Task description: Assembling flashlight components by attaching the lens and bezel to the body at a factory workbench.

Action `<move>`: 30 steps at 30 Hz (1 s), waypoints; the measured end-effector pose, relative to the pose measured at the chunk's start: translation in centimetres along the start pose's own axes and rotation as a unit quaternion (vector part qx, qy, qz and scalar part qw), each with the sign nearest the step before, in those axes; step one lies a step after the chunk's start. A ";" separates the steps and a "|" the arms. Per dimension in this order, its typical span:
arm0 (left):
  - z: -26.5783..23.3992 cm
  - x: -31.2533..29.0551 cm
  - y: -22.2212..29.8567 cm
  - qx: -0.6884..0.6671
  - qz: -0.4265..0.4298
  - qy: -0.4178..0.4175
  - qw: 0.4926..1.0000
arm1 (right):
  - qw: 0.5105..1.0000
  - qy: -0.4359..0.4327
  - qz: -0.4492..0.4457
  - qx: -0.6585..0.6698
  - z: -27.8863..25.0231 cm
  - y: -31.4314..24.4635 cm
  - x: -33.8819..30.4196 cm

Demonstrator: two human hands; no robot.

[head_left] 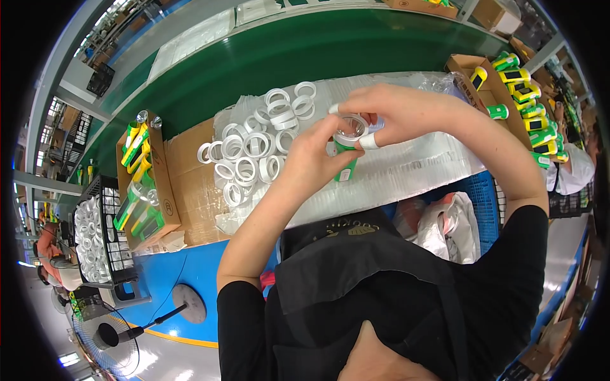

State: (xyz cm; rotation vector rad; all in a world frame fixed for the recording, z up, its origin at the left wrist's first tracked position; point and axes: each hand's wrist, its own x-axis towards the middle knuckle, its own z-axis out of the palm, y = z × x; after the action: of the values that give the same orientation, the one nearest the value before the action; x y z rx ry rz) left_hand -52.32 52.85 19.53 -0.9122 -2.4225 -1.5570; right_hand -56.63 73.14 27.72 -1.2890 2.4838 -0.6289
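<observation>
A green tabletop (273, 60) carries flat brown cardboard (194, 184) and a crinkled, clear plastic sheet (406, 162) overlapping it. White rings (269, 143) lie heaped on the sheet's left half. A cardboard box (166, 193) stands at the left end; another box (462, 71), its base hard to make out, seems to stand at the right.

The left hand (311, 155) and the right hand (403, 111) partly cover the green cylinder with a clear round top (345, 171), the piled white rings (281, 119) partly hide one another, and the orange-clothed person (47, 242) appears too small for details.
</observation>
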 end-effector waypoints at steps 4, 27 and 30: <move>-0.2 -0.1 -0.3 0.028 0.032 0.010 0.999 | 0.999 -0.046 0.014 -0.025 -0.5 -0.7 0.7; 1.2 0.6 -1.0 0.010 0.069 0.056 0.996 | 0.977 0.078 0.111 -0.164 1.2 -1.5 0.9; 1.1 1.0 -1.4 0.016 0.073 0.060 0.995 | 0.938 -0.011 0.265 -0.225 0.4 -1.6 1.6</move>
State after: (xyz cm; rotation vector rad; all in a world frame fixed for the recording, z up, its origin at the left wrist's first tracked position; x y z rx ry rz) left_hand -53.61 53.85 18.30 -0.9378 -2.2382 -1.4721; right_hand -56.27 70.89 28.08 -0.6626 2.8743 0.0894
